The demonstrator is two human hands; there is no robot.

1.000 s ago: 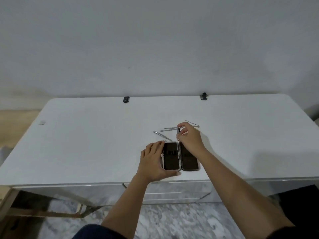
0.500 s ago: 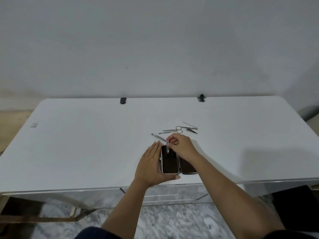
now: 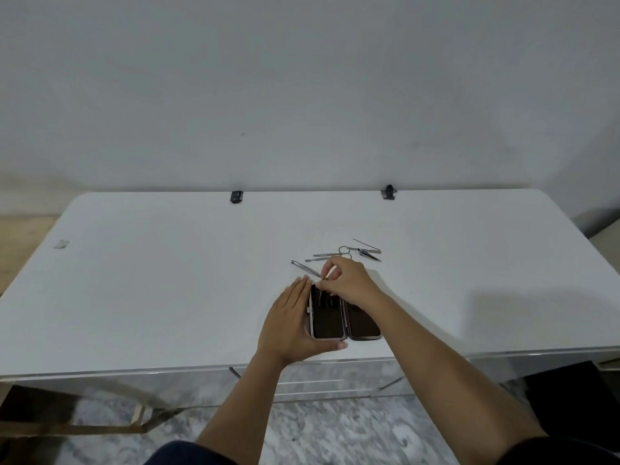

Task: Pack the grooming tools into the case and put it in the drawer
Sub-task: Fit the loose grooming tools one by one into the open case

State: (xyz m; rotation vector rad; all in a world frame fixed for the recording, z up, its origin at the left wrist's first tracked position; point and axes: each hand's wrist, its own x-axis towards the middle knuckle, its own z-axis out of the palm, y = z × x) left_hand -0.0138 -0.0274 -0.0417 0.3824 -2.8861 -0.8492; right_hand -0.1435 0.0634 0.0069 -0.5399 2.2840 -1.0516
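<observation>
The case lies open flat near the front edge of the white table, its two dark halves side by side. The left hand rests flat along the case's left edge, fingers straight and together, thumb hooked under the near end. The right hand arches over the far end of the left half, thumb and forefinger pinching a thin metal tool angled down into it. Loose tools lie just beyond, including scissors and tweezers
</observation>
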